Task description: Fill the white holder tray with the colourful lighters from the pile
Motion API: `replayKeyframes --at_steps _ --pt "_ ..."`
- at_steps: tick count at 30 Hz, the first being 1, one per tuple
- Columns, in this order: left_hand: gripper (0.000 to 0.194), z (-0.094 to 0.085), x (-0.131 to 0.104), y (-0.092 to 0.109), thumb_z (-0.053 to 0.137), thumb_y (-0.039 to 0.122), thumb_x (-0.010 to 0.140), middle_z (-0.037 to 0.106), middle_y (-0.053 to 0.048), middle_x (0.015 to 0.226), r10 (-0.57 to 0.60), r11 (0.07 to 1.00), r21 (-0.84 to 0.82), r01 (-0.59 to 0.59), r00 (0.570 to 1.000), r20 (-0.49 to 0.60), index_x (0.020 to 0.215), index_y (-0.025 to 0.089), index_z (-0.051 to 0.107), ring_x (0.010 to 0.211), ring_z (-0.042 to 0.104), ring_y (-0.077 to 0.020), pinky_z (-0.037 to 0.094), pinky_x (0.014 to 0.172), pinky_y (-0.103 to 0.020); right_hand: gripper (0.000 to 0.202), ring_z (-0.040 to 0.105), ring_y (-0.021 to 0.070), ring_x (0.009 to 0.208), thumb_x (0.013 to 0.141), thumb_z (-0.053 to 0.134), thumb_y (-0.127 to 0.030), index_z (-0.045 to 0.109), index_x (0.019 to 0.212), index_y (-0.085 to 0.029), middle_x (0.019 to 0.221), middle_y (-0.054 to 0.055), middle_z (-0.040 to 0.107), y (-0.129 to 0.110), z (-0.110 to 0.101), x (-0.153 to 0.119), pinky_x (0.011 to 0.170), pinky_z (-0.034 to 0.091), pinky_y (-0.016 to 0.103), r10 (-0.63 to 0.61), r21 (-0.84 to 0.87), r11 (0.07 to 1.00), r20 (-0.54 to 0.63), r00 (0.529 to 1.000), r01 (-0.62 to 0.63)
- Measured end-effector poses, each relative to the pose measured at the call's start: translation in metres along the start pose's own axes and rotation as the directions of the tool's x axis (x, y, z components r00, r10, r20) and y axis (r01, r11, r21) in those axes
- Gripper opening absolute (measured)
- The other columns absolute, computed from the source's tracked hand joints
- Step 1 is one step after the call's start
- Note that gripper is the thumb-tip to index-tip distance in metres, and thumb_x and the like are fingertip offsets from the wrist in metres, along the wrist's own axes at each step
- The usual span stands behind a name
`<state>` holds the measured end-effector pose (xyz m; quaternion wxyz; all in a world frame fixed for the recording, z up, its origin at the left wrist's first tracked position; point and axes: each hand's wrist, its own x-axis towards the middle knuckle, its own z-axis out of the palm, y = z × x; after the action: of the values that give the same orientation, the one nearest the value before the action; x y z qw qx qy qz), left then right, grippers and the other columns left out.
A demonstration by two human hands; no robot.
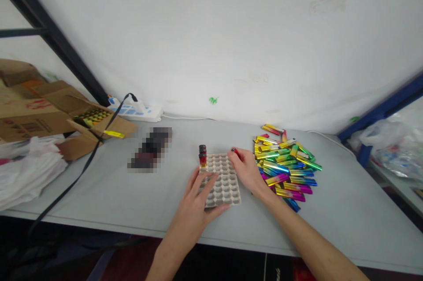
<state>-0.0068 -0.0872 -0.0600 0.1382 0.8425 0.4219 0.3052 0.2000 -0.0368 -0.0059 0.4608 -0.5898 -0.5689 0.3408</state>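
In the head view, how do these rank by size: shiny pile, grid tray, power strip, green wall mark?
1. Shiny pile
2. Grid tray, partly hidden by left hand
3. Power strip
4. Green wall mark

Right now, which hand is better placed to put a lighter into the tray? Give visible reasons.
Probably the right hand: it already pinches a lighter at the far right corner of the tray, with the pile close beside it. The left hand is spread over the tray, seemingly steadying it.

The pale rectangular gridded tray (231,184) lay left of the slim shiny multicoloured sticks (277,167) and (well apart) right of the open brown cardboard box (79,145).
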Motion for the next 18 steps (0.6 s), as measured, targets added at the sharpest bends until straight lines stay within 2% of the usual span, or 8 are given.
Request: replayKeyframes --at_steps 4,7,11,13,14,18 --pt "0.073 0.001 0.000 0.002 0.081 0.043 0.090 0.061 -0.012 0.152 0.018 1.000 0.001 -0.018 1.000 -0.017 0.154 0.027 0.049 0.158 0.039 -0.0379 0.050 0.121 -0.059 0.043 0.040 0.0151 0.061 0.098 0.058 -0.062 0.051 0.076 -0.025 0.063 -0.005 0.044 0.005 0.000 0.000 0.056 0.031 0.027 -0.029 0.059 0.998 0.001 1.000 0.029" --pt "0.071 0.002 0.000 0.003 0.081 0.043 0.090 0.061 -0.012 0.152 0.016 1.000 0.013 -0.016 1.000 -0.021 0.151 0.025 0.050 0.158 0.040 -0.0387 0.051 0.120 -0.058 0.038 0.047 0.0164 0.062 0.100 0.058 -0.062 0.056 0.091 -0.026 0.068 -0.005 0.052 0.005 -0.001 0.001 0.059 0.038 0.028 -0.073 0.094 0.993 0.060 0.996 0.068" --pt "0.073 0.002 0.001 0.005 0.082 0.046 0.088 0.061 -0.013 0.153 0.020 0.998 0.053 -0.020 1.000 -0.005 0.150 0.023 0.051 0.157 0.041 -0.0402 0.052 0.120 -0.057 0.033 0.061 0.0217 0.084 0.104 0.058 -0.056 0.065 0.100 -0.024 0.089 0.003 0.065 -0.001 -0.004 0.002 0.077 0.049 0.034 -0.247 -0.014 0.968 0.116 0.962 0.251" --pt "0.077 -0.001 -0.001 0.007 0.083 0.049 0.087 0.059 -0.014 0.156 0.030 0.997 0.072 -0.031 1.000 0.003 0.153 0.023 0.050 0.157 0.041 -0.0400 0.052 0.119 -0.057 0.033 0.061 0.0236 0.091 0.103 0.060 -0.054 0.068 0.097 -0.023 0.094 0.006 0.065 -0.006 -0.005 0.001 0.082 0.048 0.036 -0.335 -0.107 0.933 0.091 0.938 0.344" --pt "0.081 -0.003 -0.003 0.008 0.083 0.050 0.086 0.056 -0.014 0.158 0.037 0.996 0.079 -0.037 0.999 0.005 0.154 0.024 0.049 0.157 0.041 -0.0398 0.053 0.119 -0.056 0.034 0.060 0.0230 0.088 0.103 0.061 -0.054 0.069 0.092 -0.023 0.090 0.005 0.063 -0.008 -0.005 0.001 0.080 0.047 0.035 -0.354 -0.141 0.921 0.090 0.931 0.364" --pt "0.082 -0.017 -0.015 0.009 0.080 0.049 0.090 0.052 -0.015 0.162 0.046 0.996 0.084 -0.044 0.999 -0.016 0.160 0.028 0.043 0.156 0.044 -0.0364 0.054 0.117 -0.055 0.040 0.051 0.0168 0.064 0.105 0.059 -0.054 0.061 0.079 -0.023 0.068 -0.002 0.055 -0.013 -0.003 -0.002 0.064 0.039 0.031 -0.294 -0.132 0.940 0.154 0.943 0.315"
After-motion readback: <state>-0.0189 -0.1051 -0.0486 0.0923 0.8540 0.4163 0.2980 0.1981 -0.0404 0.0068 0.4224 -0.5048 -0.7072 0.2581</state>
